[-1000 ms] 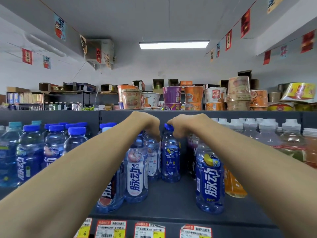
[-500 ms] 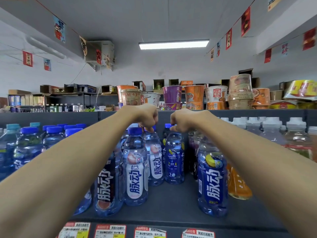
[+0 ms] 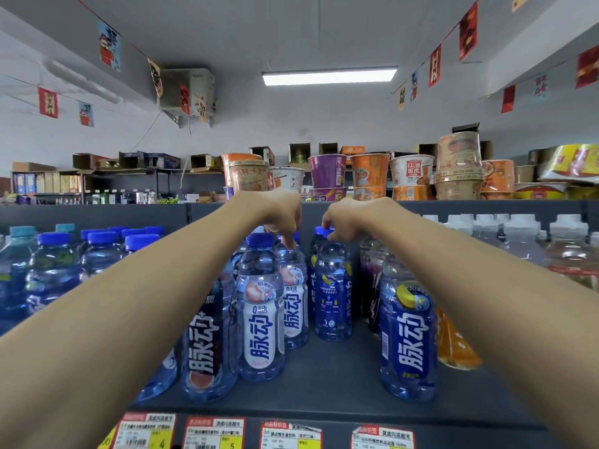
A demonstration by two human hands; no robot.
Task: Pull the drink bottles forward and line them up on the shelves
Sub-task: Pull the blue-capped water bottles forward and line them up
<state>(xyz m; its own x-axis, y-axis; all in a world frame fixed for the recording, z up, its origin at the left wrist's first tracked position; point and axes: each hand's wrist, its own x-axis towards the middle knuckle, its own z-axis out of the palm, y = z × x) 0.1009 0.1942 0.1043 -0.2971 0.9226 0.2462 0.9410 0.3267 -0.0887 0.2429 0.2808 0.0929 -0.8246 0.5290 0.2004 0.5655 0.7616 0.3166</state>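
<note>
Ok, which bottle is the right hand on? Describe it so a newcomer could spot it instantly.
Start at the dark grey shelf under the row of instant noodle cups. Near its middle, set back behind the front bottles, stands a clear blue plastic bottle with a dark blue label, the right hand pinching its cap. The white-labelled bottle beside it is under the left hand.

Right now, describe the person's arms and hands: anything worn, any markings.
Both arms are bare from the frame's lower corners up to the wrists: no sleeves show. The left hand and the right hand wear no gloves, and no watch, bracelet or ring is visible on either. No tattoos, bandages or other markings can be seen. The fingertips are mostly curled under, so nails cannot be judged.
</note>
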